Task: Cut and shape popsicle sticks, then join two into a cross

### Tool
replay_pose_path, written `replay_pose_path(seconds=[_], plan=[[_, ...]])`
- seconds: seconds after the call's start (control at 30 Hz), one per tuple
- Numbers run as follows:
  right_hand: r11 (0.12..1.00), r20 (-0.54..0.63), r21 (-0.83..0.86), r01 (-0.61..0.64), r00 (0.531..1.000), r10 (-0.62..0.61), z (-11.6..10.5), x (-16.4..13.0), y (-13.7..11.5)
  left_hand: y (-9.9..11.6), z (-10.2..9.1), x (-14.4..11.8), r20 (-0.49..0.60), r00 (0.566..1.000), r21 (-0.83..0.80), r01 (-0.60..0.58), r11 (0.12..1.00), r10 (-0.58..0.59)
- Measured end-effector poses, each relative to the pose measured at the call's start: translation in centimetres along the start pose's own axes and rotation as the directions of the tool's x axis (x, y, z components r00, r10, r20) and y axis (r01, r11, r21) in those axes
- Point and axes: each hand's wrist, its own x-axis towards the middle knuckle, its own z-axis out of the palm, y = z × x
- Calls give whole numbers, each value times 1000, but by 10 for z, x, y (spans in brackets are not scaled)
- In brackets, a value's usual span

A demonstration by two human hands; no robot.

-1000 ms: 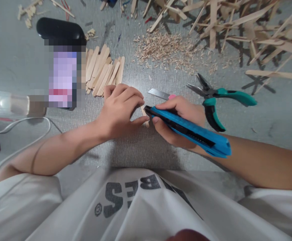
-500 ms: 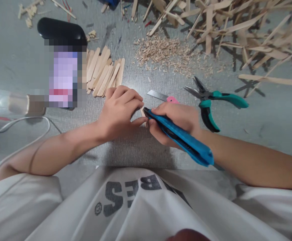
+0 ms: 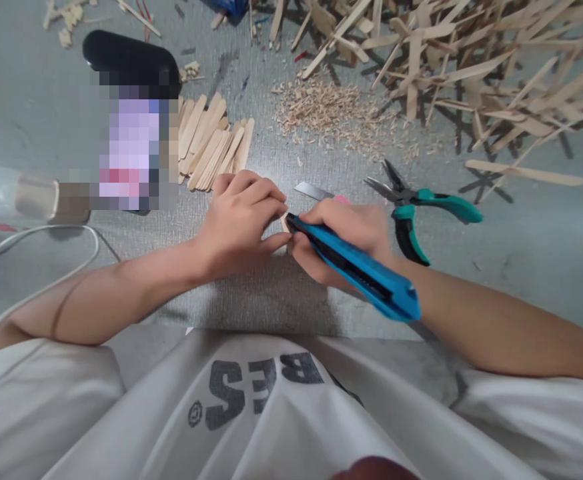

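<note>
Blue plastic with a black strip along it, the cutter (image 3: 356,265) sits in the right hand (image 3: 349,230), over the tabletop (image 3: 271,293) in front of the white shirt (image 3: 231,433). Its long axis runs slantwise: the nose points forward and to the left, towards the left hand, while the butt sticks out backwards and to the right, over the wrist. The right hand is closed round it, thumb on the near side, fingers on the far side. At the nose, a pale stick (image 3: 285,222) shows only as a short slanting piece; the rest is hidden.

The left hand (image 3: 241,220) lies palm down with its fingers bent, thumb and forefinger slightly apart at the tips, pinching the stick.

Just beyond the right hand lies a knife (image 3: 314,192), its bare blade pointing left and its pink end partly covered. To the right of that hand, the pliers (image 3: 406,198) lie with jaws apart, pointing forward and left. Beyond the left hand is a bundle of sticks (image 3: 211,147), fanned side by side, near a pixelated screen (image 3: 131,133). Shavings (image 3: 326,107) lie farther forward, beside a tangled heap of sticks (image 3: 496,73).
</note>
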Motion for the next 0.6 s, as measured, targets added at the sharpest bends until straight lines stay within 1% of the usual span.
replay_pose_path(seconds=[0.07, 0.1, 0.13, 0.2, 0.27, 0.33, 0.43, 0.5, 0.6], plan=[[994, -57, -11, 110, 992, -110, 1, 0, 1, 1, -1, 0, 7, 1000, 4, 13, 1000, -13], [990, -86, -18, 140, 986, -141, 1, 0, 0, 1, -1, 0, 8, 1000, 5, 16, 1000, -16], [989, -102, -27, 145, 984, -147, 1, -1, -1, 1, -2, 0, 10, 1000, 6, 20, 1000, -20], [991, -112, -46, 126, 985, -130, -1, -2, -3, 2, -2, 0, 12, 1000, 8, 27, 1000, -27], [995, -108, -45, 85, 990, -89, -4, -2, -5, 2, -1, -1, 16, 999, 12, 34, 999, -34], [999, -85, 0, 45, 995, -44, -9, -3, -5, 1, -1, -1, 13, 999, 16, 34, 999, -35], [994, -53, 114, -4, 999, 10, -14, -3, -2, 1, 0, -1, -3, 1000, 20, 25, 999, -25], [983, -76, 181, -20, 997, 34, -15, -4, 0, 1, 0, -2, -10, 1000, 23, 18, 1000, -18], [969, -147, 240, -57, 985, 94, -12, -5, 3, 0, 0, -3, -18, 1000, 24, -3, 1000, 3]])
